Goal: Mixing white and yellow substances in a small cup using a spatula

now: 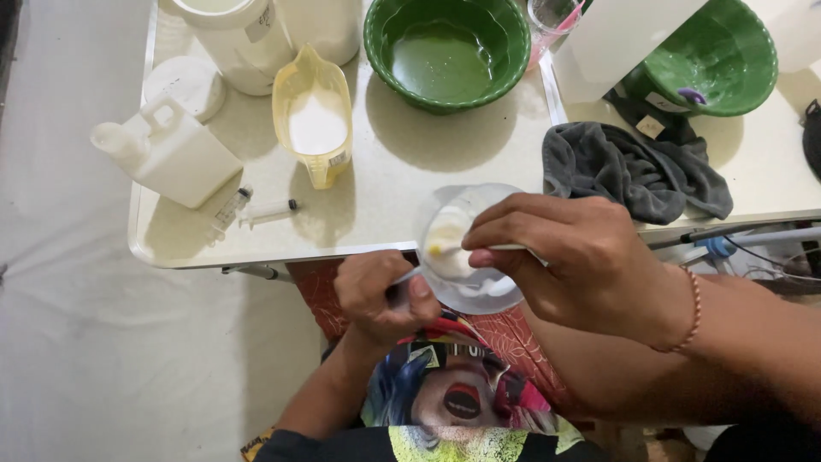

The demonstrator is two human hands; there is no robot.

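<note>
My left hand (380,295) grips the handle of a clear plastic measuring cup (466,248) with whitish liquid in it, held just off the table's front edge above my lap. My right hand (573,257) pinches a thin white stick or spoon (505,247) whose tip dips into the cup. A bracelet sits on my right wrist.
On the cream table (402,184) stand a yellow jug of white liquid (315,120), a white jerrycan (171,150), two syringes (256,210), a white bucket (248,34), a green bowl of liquid (445,51), a second green bowl (714,56) and a grey cloth (633,171).
</note>
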